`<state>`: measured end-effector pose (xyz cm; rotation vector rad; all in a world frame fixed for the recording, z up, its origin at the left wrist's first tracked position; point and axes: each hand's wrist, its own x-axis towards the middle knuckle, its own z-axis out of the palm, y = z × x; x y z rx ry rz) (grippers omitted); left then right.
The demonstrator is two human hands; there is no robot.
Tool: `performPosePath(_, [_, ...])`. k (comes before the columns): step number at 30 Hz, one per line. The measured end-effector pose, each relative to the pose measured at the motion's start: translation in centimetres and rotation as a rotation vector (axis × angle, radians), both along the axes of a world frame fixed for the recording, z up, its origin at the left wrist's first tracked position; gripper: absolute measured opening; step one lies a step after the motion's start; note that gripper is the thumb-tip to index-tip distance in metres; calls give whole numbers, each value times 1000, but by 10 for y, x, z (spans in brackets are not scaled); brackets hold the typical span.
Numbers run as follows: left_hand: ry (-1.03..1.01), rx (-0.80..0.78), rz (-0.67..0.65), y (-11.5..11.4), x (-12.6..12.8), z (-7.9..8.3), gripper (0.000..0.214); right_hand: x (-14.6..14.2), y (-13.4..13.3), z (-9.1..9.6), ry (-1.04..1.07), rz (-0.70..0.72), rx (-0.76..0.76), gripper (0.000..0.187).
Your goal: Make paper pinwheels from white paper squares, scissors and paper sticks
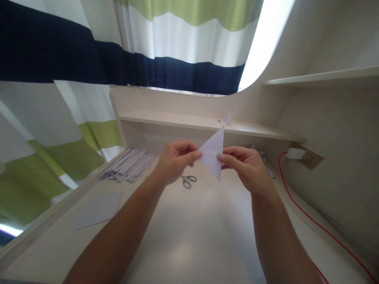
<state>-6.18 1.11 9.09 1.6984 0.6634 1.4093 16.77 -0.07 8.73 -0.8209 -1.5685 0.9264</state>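
Both my hands hold a white sheet of paper folded into a triangle (pixel 212 153) above the desk. My left hand (pixel 174 161) pinches its left corner between thumb and fingers. My right hand (pixel 245 165) pinches its right edge, fingers curled behind the paper. The triangle's points stick up and down between the two hands. Small scissors (pixel 188 180) lie on the desk just below my left hand.
A pile of cut paper strips (pixel 130 169) lies at the back left of the white desk (pixel 189 236). A flat paper sheet (pixel 99 209) rests at the left. A red cable (pixel 314 221) runs along the right from a wall socket (pixel 299 154). A shelf (pixel 207 123) spans the back, with a striped curtain behind it.
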Motion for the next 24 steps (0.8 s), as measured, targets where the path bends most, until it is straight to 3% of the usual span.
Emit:
performPosePath(5, [7, 27, 38, 0, 1, -1, 21, -4, 2, -2, 96, -38, -8, 14])
performPosePath(9, [-34, 38, 0, 0, 5, -4, 7, -8, 2, -1, 160, -33, -2, 15])
performPosePath(20, [-169, 15, -138, -6, 5, 0, 11, -5, 1, 0, 210, 68, -64, 14])
performPosePath(24, [-167, 11, -110, -8, 4, 3, 15, -4, -1, 2, 204, 96, -59, 9])
